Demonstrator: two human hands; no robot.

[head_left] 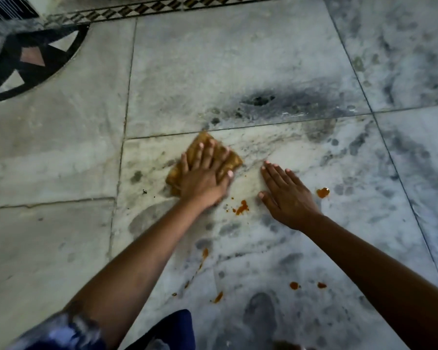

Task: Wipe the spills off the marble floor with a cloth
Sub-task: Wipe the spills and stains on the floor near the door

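A black inlaid pattern (pixel 36 61) marked the marble floor (pixel 238 59) at far left. The left hand (pixel 204 173) pressed flat, fingers spread, on a folded yellow-brown cloth (pixel 234 160) near a tile joint. Just beside it, orange spills (pixel 241 207) dotted the tile. The right hand (pixel 287 195) lay flat and empty on the marble, fingers apart.

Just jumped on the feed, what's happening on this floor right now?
A person is wiping the marble floor. The left hand presses flat on a brownish cloth, while the right hand rests open on the bare tile beside it. Orange-red spills remain: a splatter between the hands, a blob right of the right hand, and more drops nearer the person.
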